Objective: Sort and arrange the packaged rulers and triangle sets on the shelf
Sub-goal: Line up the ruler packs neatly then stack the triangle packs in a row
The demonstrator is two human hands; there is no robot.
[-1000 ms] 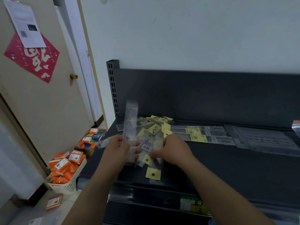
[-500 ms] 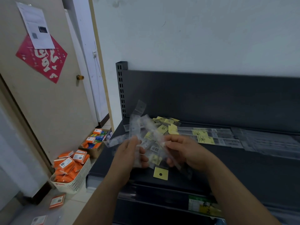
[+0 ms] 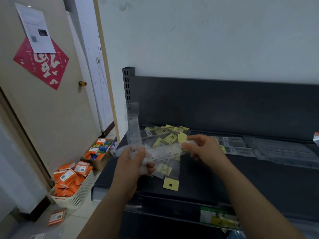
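Note:
Above the dark shelf (image 3: 241, 178), my left hand (image 3: 133, 163) grips a bundle of clear packaged rulers; one upright ruler pack (image 3: 133, 128) sticks up from it. My right hand (image 3: 203, 150) pinches the right end of a clear ruler pack (image 3: 164, 152) that lies crosswise between both hands. Beneath them a messy pile of packs with yellow header cards (image 3: 169, 140) covers the shelf's left part. One pack with a yellow tab (image 3: 170, 184) hangs toward the front edge. Flat rows of clear ruler packs (image 3: 259, 149) lie to the right.
A white basket (image 3: 76, 199) of orange boxes stands on the floor at left, with a cardboard box (image 3: 98, 159) of coloured items behind it. An orange box (image 3: 57, 217) lies loose on the floor. A door (image 3: 43, 100) stands at left. A price label (image 3: 217, 218) marks the shelf front.
My right hand lifted off the pile and now pinches a ruler pack crosswise toward my left hand. The left hand's bundle rose slightly. The view shifted left.

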